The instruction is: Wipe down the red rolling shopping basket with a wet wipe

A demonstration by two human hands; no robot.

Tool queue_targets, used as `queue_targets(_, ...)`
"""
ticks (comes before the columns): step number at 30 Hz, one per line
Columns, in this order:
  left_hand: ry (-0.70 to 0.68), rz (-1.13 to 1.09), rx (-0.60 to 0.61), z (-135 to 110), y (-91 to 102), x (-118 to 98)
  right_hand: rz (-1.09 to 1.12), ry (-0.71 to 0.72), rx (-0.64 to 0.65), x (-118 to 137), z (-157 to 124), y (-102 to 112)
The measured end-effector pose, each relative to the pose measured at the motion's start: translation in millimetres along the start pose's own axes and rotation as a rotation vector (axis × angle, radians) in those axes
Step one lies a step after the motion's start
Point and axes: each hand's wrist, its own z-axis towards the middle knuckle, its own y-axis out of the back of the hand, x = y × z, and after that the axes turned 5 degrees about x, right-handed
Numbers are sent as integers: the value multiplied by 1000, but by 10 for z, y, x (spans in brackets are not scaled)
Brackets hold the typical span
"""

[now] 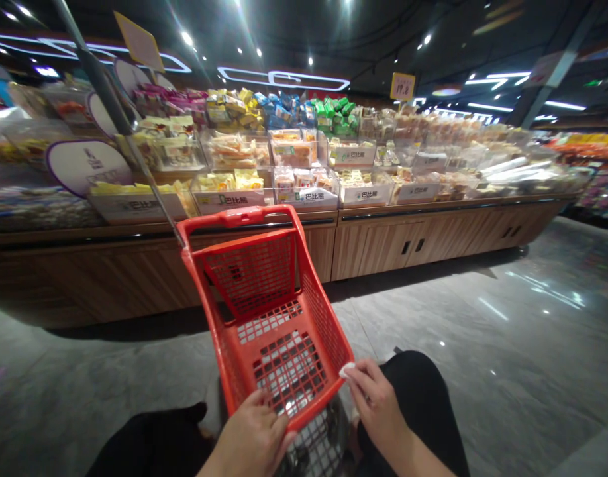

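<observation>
A red plastic shopping basket [328,318] on a cart stands in front of me, its grid floor and mesh walls showing. My left hand [254,430] is closed over the basket's near rim, left of its near right corner. A small white wad [347,370], which looks like a tissue or wipe, is pinched between the fingers of my right hand [376,401]. That wad touches the rim at the right corner. Rising from the basket's far left corner is a long metal pole with a dark grip [102,86].
Behind the basket runs a wooden display counter [373,248] with clear bins of packaged snacks [304,179]. A yellow price sign [402,86] stands above the bins. Under the basket is a lower cart grid [316,440]. My knee [418,391] is beside the basket. The floor is grey tile [483,344].
</observation>
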Motion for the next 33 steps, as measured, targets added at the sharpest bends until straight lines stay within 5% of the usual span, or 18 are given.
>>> queue_targets(10, -22, -44, 59, -34, 57, 162, -42, 23, -23, -82, 268, 43)
queue_targets(14, -12, -112, 130, -39, 150, 269, 18, 9, 29, -20, 170, 35)
queue_targets(19, 197, -197, 225, 31, 261, 240, 92, -45, 80, 97, 60, -35)
queue_targets(26, 351, -58, 41, 433, -89, -272, 135, -58, 89, 223, 64, -179)
queue_targets(33, 355, 0, -19, 406, -295, -261, 58, 39, 143, 167, 224, -196)
